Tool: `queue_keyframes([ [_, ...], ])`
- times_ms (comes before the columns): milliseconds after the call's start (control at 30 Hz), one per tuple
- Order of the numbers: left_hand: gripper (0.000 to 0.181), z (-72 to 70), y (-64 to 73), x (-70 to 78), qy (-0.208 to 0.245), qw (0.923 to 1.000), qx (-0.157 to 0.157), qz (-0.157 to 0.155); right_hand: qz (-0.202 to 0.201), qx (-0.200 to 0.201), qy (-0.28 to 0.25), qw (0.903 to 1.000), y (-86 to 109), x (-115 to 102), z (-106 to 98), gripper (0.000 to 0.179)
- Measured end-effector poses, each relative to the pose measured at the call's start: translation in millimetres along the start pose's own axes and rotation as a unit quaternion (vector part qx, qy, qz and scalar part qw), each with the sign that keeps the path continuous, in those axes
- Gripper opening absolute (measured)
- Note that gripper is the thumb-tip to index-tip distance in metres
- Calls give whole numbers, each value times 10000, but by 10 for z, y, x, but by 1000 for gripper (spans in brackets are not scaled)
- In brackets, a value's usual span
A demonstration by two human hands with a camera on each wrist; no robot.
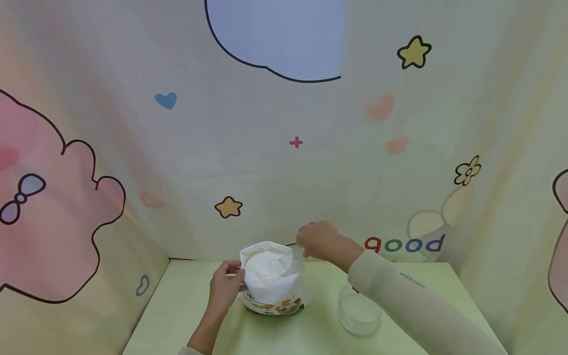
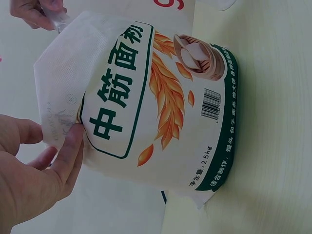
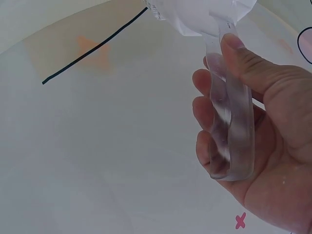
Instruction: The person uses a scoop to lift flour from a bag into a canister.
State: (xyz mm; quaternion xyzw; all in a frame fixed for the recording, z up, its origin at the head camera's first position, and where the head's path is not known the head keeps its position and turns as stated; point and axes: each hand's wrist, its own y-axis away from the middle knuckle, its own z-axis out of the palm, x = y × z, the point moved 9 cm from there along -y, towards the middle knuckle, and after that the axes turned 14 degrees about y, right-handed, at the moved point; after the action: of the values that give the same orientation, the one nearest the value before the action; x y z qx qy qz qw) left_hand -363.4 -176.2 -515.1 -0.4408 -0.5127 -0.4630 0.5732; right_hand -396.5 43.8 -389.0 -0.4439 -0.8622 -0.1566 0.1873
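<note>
An open white bag of flour point(image 1: 276, 290) stands on the table, its top folded outward and white flour point(image 1: 265, 266) showing inside. Its printed side point(image 2: 168, 105), with wheat ears and a barcode, faces the left wrist camera. My left hand point(image 1: 225, 287) pinches the bag's rim on the left between thumb and fingers. Over the right side of the opening, my right hand point(image 1: 326, 242) grips a clear plastic scoop point(image 3: 241, 131) by its long grooved handle. The scoop's far end is hidden at the bag.
To the right of the bag, a clear round container point(image 1: 360, 318) sits on the pale table point(image 1: 177, 315), partly under my right sleeve point(image 1: 399, 291). A printed cloth backdrop point(image 1: 266, 167) rises behind the table and along both sides.
</note>
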Motion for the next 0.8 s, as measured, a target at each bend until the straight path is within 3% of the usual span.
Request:
queue_keyframes([
  [567, 28, -19, -12, -33, -37, 10000, 11, 16, 51, -140, -209, 9997, -37, -48, 43, 21],
  [800, 28, -17, -13, -22, -18, 10000, -3, 45, -17, 17, -495, 9988, 2, -6, 53, 21],
])
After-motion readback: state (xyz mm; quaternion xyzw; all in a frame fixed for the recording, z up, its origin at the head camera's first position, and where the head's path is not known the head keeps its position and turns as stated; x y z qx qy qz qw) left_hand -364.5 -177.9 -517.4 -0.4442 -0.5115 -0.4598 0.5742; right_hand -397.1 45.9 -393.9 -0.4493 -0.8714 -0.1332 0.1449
